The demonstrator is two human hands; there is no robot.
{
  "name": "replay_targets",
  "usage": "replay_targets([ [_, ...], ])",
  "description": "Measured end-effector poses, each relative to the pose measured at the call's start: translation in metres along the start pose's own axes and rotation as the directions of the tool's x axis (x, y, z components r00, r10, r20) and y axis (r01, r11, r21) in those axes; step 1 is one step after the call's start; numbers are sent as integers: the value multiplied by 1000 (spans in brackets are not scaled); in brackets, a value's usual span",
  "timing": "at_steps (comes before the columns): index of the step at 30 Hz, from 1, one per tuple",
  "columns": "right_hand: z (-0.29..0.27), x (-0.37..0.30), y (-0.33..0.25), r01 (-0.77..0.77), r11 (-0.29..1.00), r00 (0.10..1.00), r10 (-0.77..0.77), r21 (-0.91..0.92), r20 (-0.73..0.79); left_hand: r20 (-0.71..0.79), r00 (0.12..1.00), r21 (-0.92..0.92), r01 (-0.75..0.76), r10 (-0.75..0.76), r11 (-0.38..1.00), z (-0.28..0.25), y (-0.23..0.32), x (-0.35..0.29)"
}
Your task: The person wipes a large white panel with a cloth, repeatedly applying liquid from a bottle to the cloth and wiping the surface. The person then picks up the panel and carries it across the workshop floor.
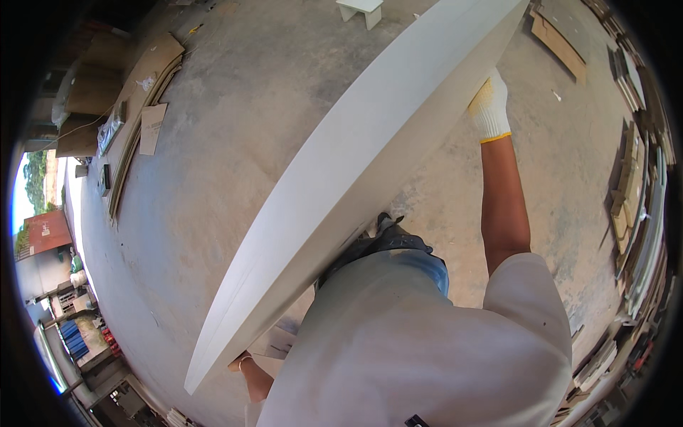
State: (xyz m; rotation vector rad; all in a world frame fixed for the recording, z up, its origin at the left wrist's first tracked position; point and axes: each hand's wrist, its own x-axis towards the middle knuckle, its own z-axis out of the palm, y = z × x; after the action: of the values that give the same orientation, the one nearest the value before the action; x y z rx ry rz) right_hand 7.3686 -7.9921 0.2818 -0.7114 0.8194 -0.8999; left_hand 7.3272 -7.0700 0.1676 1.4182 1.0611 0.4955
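A large, long white panel [334, 167] slants across the view in front of my body, from lower left to upper right. Its edge looks bowed through the lens. My right hand [493, 107], in a white and yellow knit glove, grips the panel's near side toward its upper end, with the fingertips partly hidden against it. Down at the lower left end, my left hand [240, 361] holds the panel from beneath. Most of that hand's fingers are out of sight behind the board, and a thin band circles the wrist.
Concrete floor [213, 128] spreads around me. Flat cardboard sheets [146, 85] lie at the far left, a small white stool [361, 10] stands at the top. Stacked boards [637, 192] line the right side, and a brown board [558, 46] lies at upper right.
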Motion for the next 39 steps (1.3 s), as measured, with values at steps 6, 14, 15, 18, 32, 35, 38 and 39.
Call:
replay_targets([
  [6,157,181,81,-98,990,991,88,98,98,-118,993,-153,-20,2,988,190,-7,12],
  [14,259,414,139,31,996,994,-39,80,106,-105,992,-199,-92,72,976,535,101,86],
  [15,277,441,138,63,996,983,-72,56,172,-83,991,-211,-118,103,970,586,126,99],
  [18,331,501,182,85,988,996,-80,126,-43,-70,985,-273,-171,158,947,722,196,146],
  [32,644,920,225,120,989,993,-121,88,8,141,965,-276,-176,221,945,1345,318,167],
  [35,708,1021,216,156,976,987,-158,154,3,164,969,-353,-120,188,928,1492,324,160],
  [38,744,1101,210,140,956,990,-129,258,-59,202,964,-380,-86,174,921,1652,322,142],
  [39,778,1133,221,95,951,995,-83,294,-52,180,968,-387,-95,176,917,1682,319,146],
])
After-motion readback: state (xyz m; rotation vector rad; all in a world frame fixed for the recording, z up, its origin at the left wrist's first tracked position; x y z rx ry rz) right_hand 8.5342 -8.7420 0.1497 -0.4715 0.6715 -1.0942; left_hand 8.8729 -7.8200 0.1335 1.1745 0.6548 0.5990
